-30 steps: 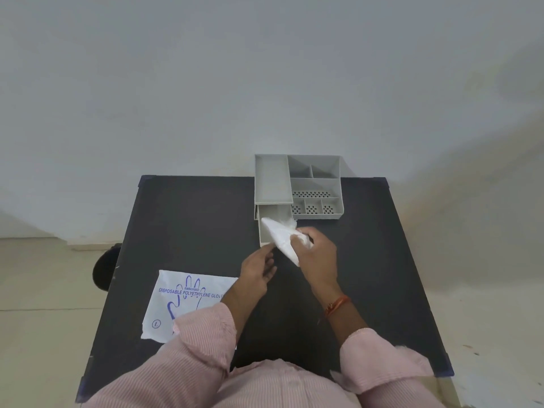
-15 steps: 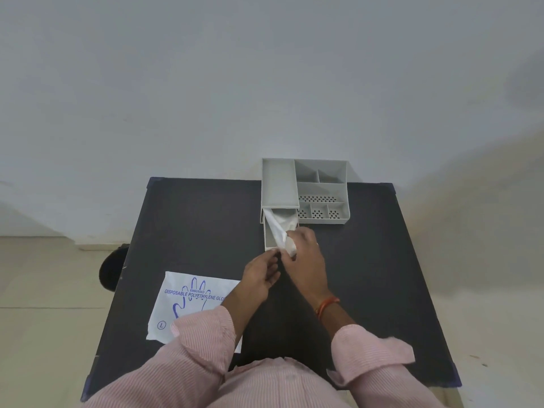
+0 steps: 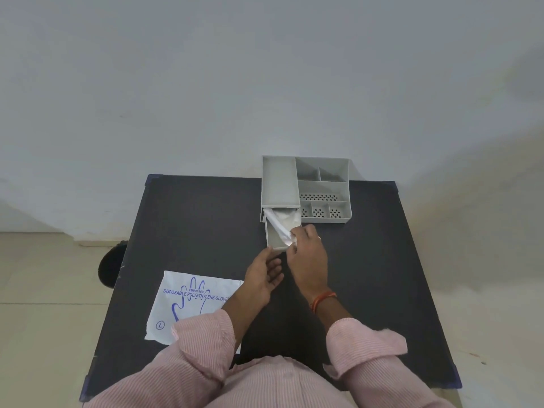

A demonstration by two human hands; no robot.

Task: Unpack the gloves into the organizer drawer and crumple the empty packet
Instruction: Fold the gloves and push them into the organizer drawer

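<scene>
Folded gloves [image 3: 279, 226] now pushed further down into the pulled-out drawer [image 3: 272, 238] at frame centre, pinched by the right hand [image 3: 307, 254], left hand [image 3: 265, 275] held spread just below the drawer, grey organizer [image 3: 306, 188] behind, empty printed packet [image 3: 191, 301] lying flat at lower left on the black table [image 3: 191, 219].

Plain pale grey wall [image 3: 265, 78] behind a dark rectangular surface [image 3: 191, 225]; beige tiled floor [image 3: 44, 275] on both sides; a round black object [image 3: 110, 265] beside the surface's left edge.
</scene>
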